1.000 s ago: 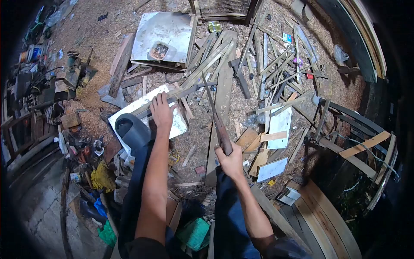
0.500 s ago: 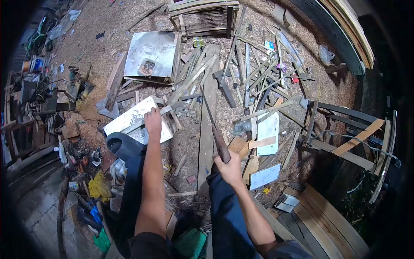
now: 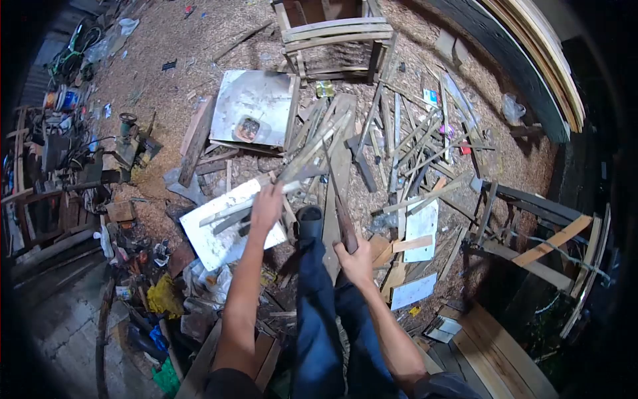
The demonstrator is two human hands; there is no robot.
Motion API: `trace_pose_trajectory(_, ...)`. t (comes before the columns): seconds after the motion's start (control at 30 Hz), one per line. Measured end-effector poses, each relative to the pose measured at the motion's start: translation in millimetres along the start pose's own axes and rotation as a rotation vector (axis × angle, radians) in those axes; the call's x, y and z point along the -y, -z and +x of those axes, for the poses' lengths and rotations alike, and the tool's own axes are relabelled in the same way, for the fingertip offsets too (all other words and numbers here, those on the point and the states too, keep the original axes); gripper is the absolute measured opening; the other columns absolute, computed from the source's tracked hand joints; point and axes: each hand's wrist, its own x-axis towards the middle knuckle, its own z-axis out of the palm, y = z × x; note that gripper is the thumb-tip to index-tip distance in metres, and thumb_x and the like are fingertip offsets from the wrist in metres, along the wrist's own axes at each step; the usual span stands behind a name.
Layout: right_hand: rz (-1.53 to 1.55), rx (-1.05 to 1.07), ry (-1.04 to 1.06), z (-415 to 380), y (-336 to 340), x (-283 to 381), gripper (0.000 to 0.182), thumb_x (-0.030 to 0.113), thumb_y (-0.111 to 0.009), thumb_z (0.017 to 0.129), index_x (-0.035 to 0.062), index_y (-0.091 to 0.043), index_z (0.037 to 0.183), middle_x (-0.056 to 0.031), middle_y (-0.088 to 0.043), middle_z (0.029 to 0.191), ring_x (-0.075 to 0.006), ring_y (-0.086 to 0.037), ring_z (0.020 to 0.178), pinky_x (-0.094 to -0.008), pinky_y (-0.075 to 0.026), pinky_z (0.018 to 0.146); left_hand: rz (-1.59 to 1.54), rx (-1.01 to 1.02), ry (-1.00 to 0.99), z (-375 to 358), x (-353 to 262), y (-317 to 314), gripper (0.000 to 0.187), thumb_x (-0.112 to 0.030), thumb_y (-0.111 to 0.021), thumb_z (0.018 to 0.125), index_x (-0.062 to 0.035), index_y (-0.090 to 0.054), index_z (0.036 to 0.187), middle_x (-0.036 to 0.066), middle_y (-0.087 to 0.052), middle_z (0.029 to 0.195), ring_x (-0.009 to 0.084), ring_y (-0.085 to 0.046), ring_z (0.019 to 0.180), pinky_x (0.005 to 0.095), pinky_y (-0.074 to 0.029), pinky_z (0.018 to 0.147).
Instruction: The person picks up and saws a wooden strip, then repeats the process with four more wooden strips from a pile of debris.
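My right hand (image 3: 354, 259) is closed around the brown handle of what looks like a handsaw (image 3: 341, 206), its narrow blade pointing away from me and seen almost edge-on. Slightly blurred, my left hand (image 3: 266, 207) is closed over a pale wooden strip (image 3: 226, 211) above a white board (image 3: 209, 247). Just beyond its fingertips is the near end of a longer strip (image 3: 312, 149). Shorter dark offcuts (image 3: 231, 223) lie on the board too. My shoe (image 3: 310, 218) stands right of the board, beside a wide plank (image 3: 330, 253).
A square white-topped piece (image 3: 256, 100) and a wooden frame (image 3: 337, 32) stand ahead. Loose strips (image 3: 415, 143) litter the sawdust to the right, near an overturned wooden frame (image 3: 531, 206). Scrap and a yellow plastic bag (image 3: 165, 296) lie at left. Boards (image 3: 498, 346) lean lower right.
My foot has come off the white board and now stands to its right. My left hand has shifted slightly right along the strip. The view has tilted, and the right hand keeps the saw.
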Motion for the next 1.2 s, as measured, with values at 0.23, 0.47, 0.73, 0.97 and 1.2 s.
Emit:
trace_pose_trajectory(0.23,-0.125,-0.027,0.005,123,-72,21,0.033,0.030,-0.063,0.084,-0.0032,-0.058,0.080,-0.0219,-0.056,0.063,-0.0318,-0.058,0.058,-0.0417,-0.046,0.060,-0.065,-0.043,-0.085,69,22,7,0.036,-0.014,-0.053,0.084,-0.0129,-0.055,0.120,0.012,-0.054,0.097,0.0300,-0.052,0.094,0.0440,-0.043,0.084)
trace_pose_trajectory(0.47,-0.098,-0.110,0.008,234,-116,27,0.038,0.037,-0.062,0.086,-0.0012,-0.062,0.086,-0.0238,-0.058,0.065,-0.0377,-0.062,0.063,-0.0443,-0.047,0.060,0.007,-0.052,-0.136,156,69,32,0.035,-0.013,-0.053,0.083,-0.0140,-0.056,0.118,0.010,-0.054,0.092,0.0271,-0.052,0.091,0.0402,-0.042,0.081)
trace_pose_trajectory(0.73,-0.188,-0.218,0.082,340,-141,5,0.032,0.035,-0.061,0.087,0.0036,-0.063,0.090,-0.0254,-0.061,0.072,-0.0448,-0.061,0.072,-0.0480,-0.047,0.063,0.145,-0.001,-0.274,277,129,8,0.035,-0.010,-0.053,0.082,-0.0153,-0.056,0.116,0.009,-0.056,0.094,0.0266,-0.052,0.096,0.0383,-0.043,0.087)
trace_pose_trajectory(0.97,-0.263,-0.192,0.109,376,-158,-30,0.031,0.036,-0.060,0.088,0.0047,-0.062,0.090,-0.0254,-0.060,0.073,-0.0456,-0.059,0.074,-0.0502,-0.046,0.064,0.190,-0.083,-0.182,318,150,-54,0.040,-0.008,-0.054,0.079,-0.0103,-0.057,0.119,0.010,-0.055,0.105,0.0266,-0.051,0.106,0.0365,-0.038,0.097)
trace_pose_trajectory(1.2,-0.300,-0.181,0.102,361,-151,-47,0.028,0.033,-0.061,0.087,0.0051,-0.062,0.092,-0.0251,-0.060,0.075,-0.0461,-0.058,0.075,-0.0505,-0.045,0.064,0.187,-0.223,-0.145,292,119,-51,0.043,-0.003,-0.057,0.073,-0.0078,-0.058,0.116,0.012,-0.053,0.113,0.0291,-0.048,0.111,0.0404,-0.038,0.097)
